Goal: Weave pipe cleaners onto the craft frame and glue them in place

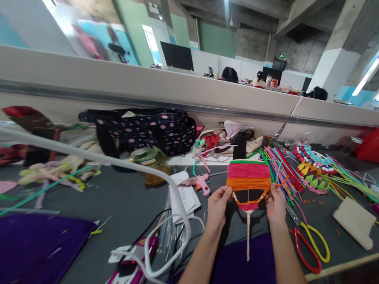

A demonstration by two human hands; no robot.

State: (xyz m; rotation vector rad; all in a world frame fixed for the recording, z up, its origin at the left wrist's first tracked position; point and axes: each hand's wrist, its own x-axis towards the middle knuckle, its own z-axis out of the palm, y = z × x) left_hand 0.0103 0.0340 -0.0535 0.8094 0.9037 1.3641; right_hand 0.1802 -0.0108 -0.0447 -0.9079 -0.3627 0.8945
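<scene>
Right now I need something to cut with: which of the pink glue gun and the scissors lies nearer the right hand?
The scissors, red and yellow handled, just beside the right hand.

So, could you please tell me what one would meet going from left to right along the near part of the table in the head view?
Purple cloth → white cable → pink glue gun → left hand → woven pink and orange piece → right hand → red and yellow scissors → cream pad.

I have both forearms stretched forward, side by side. My left hand (pixel 217 205) and right hand (pixel 275 203) are raised, fingers pinched shut.
</scene>
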